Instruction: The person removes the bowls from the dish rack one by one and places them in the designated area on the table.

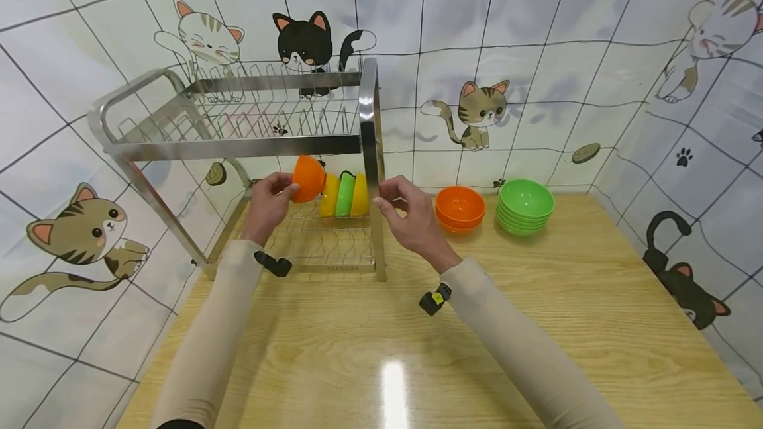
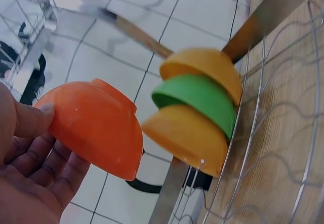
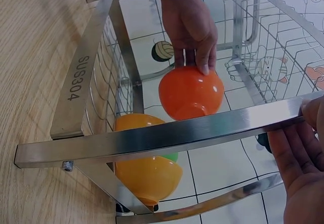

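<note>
An orange bowl (image 1: 308,179) is tilted on its side in my left hand (image 1: 269,207), thumb on one face and fingers on the other. It hangs above the lower wire shelf of the metal dish rack (image 1: 271,148), left of a row of bowls standing on edge. That row has a yellow bowl (image 2: 188,139), a green bowl (image 2: 198,100) and another yellow bowl (image 2: 205,69). My right hand (image 1: 411,212) grips the rack's right front upright (image 3: 202,131), thumb on one side and fingers on the other.
Right of the rack, stacked orange bowls (image 1: 460,207) stand on the wooden table (image 1: 477,349), beside a stack of several green bowls (image 1: 525,206). The rack's upper wire shelf (image 1: 262,114) spans above the left hand. A tiled wall (image 1: 536,111) with cat pictures rises behind.
</note>
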{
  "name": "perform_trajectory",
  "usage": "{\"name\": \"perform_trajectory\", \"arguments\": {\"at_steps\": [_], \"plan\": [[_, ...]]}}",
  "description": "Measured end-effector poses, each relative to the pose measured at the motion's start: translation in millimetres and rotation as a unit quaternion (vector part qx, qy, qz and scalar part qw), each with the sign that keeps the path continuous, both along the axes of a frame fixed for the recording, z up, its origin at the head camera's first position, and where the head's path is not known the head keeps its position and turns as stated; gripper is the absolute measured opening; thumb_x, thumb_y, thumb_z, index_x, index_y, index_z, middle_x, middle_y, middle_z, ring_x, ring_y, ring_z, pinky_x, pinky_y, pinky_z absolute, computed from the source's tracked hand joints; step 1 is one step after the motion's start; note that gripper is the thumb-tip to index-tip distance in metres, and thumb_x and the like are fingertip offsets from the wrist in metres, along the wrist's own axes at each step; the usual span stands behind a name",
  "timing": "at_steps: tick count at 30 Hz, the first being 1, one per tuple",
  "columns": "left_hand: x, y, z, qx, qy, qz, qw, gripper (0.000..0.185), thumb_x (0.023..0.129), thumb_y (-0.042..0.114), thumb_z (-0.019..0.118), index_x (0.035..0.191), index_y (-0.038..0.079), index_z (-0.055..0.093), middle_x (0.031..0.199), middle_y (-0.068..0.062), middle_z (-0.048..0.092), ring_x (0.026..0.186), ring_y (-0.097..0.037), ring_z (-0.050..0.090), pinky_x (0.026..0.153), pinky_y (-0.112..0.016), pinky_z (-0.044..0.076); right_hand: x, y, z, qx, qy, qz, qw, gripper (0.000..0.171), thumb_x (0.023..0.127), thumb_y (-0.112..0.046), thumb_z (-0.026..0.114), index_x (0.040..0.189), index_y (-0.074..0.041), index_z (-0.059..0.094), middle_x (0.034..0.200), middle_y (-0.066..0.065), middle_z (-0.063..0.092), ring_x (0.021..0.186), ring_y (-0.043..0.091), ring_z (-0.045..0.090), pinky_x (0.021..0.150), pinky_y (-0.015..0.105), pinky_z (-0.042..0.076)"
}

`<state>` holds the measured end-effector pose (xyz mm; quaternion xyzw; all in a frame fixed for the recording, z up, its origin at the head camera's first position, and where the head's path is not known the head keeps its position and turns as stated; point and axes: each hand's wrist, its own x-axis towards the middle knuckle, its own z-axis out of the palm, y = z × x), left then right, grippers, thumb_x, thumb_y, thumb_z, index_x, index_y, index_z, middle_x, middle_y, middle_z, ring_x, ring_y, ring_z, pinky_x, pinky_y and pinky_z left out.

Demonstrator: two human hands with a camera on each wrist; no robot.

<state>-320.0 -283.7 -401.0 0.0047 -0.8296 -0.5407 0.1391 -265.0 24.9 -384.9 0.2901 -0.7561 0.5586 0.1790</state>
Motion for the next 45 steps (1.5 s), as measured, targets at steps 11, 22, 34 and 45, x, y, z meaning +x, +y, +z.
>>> {"name": "perform_trajectory", "arguments": {"at_steps": [11,22,34,45], "plan": [[30.5,13.2,-2.3,-0.026,0.049,-0.012,0.9984,0.023,0.102,0.019,0.066,0.12,0.004,0.068,0.115,-0.015,0.068,0.103,-0.02,0.062,0.094,-0.029,0.053,-0.2,2.6,2.5,0.001,-0.019,0.012,1.0,0.02,0.099,-0.011,0.069,0.116,-0.003,0.064,0.106,0.014,0.068,0.095,0.025,0.066,0.092,0.043,0.061],[59.0,21.3,-6.9,-0.059,0.108,-0.052,0.9911,0.019,0.101,0.012,0.066,0.114,-0.001,0.07,0.111,-0.017,0.071,0.097,-0.02,0.063,0.081,-0.011,0.05,-1.5,7.2,5.2,0.017,-0.033,0.009,0.999,0.023,0.099,-0.019,0.07,0.117,-0.007,0.067,0.107,0.009,0.069,0.097,0.02,0.066,0.093,0.041,0.061],[94.8,32.4,-10.1,-0.153,0.196,-0.091,0.9641,0.012,0.093,-0.001,0.071,0.105,0.002,0.071,0.103,-0.012,0.074,0.089,-0.023,0.069,0.082,-0.031,0.059,1.7,19.6,7.8,0.065,-0.032,0.035,0.997,0.033,0.099,-0.021,0.07,0.13,-0.011,0.064,0.12,0.006,0.071,0.105,0.019,0.068,0.096,0.04,0.059],[122.7,38.9,-7.4,-0.243,0.266,-0.151,0.9206,0.02,0.089,-0.005,0.074,0.102,0.008,0.068,0.094,-0.002,0.069,0.082,-0.012,0.061,0.074,-0.032,0.057,15.9,47.9,4.4,0.116,-0.02,0.06,0.991,0.049,0.098,-0.021,0.072,0.144,-0.019,0.056,0.141,0.002,0.063,0.124,0.025,0.063,0.107,0.05,0.052]]}}
